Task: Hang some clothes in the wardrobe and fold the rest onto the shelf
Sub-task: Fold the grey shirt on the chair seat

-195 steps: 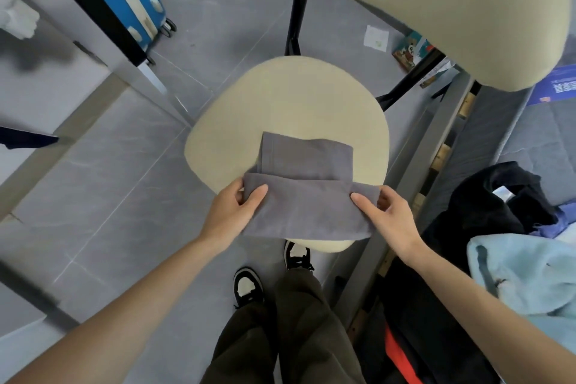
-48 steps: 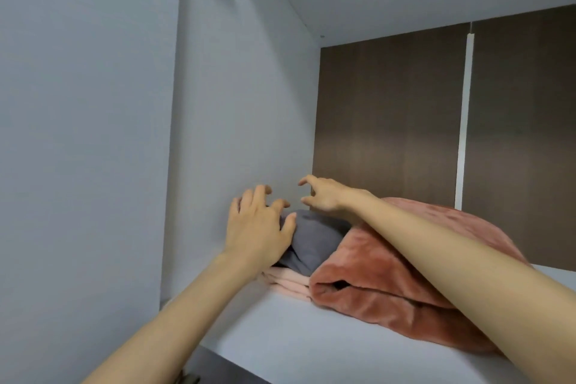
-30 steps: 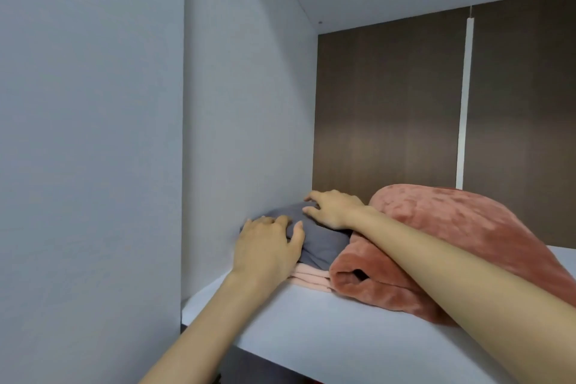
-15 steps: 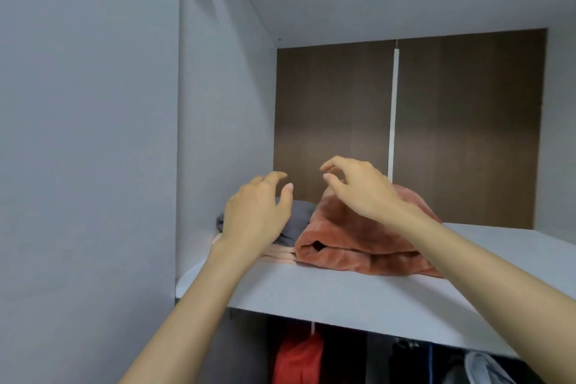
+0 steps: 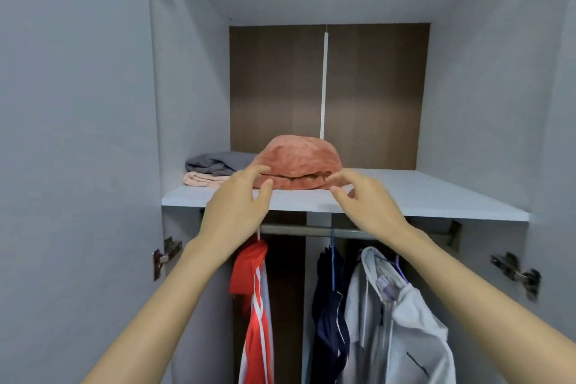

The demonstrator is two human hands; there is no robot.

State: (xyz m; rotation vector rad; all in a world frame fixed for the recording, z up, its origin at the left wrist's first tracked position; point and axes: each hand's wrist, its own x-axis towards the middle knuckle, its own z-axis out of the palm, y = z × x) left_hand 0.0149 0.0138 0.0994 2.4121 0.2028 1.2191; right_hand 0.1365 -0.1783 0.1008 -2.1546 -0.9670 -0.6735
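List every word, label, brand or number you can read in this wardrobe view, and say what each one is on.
No text can be read in this view.
The pale tag inside the collar of the light grey hooded jacket on the purple hanger: print too small and blurred to read.
The red jacket with white stripes and the folded clothes on the white shelf: no lettering visible.
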